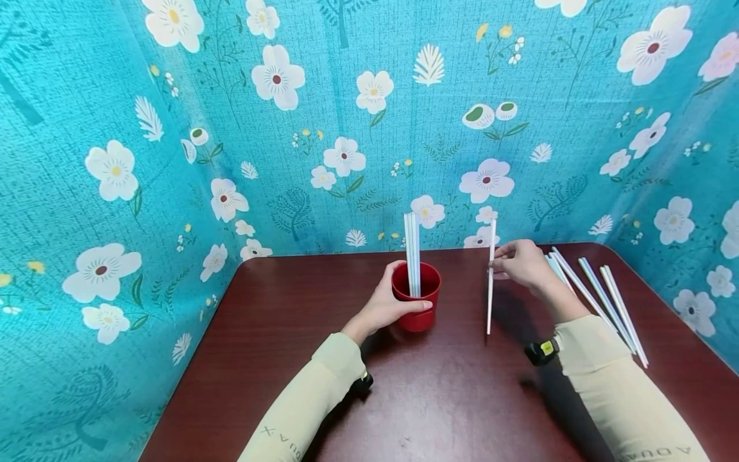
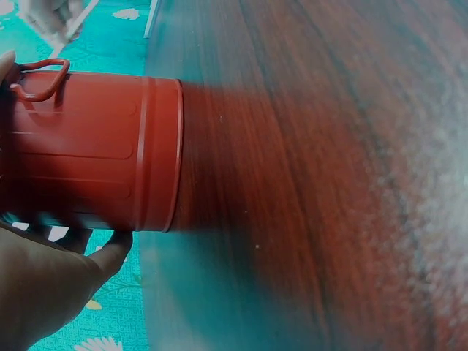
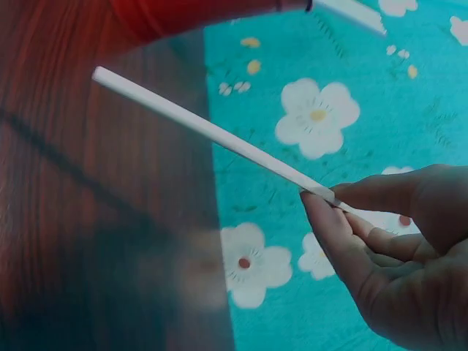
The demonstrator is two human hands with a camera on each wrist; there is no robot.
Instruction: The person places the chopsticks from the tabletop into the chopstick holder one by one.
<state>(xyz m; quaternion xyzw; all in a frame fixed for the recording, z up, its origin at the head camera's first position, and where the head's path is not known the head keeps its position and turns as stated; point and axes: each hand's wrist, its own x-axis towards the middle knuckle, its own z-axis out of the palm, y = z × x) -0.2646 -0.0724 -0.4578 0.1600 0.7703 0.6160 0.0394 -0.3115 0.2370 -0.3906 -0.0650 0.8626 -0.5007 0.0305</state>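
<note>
My left hand grips a small red bucket from its left side, with the thumb across the front near the rim. A small loop handle shows on the bucket's wall in the left wrist view. Several pale straws stand upright inside it, bunched together. To the right of the bucket, my right hand pinches one thin white straw between thumb and fingertips. This straw hangs nearly upright, and its lower part sticks out well past the fingers in the right wrist view.
More white and pale blue straws lie loosely spread on the right side of the dark red-brown table. A turquoise flowered cloth rises behind the table and at both sides.
</note>
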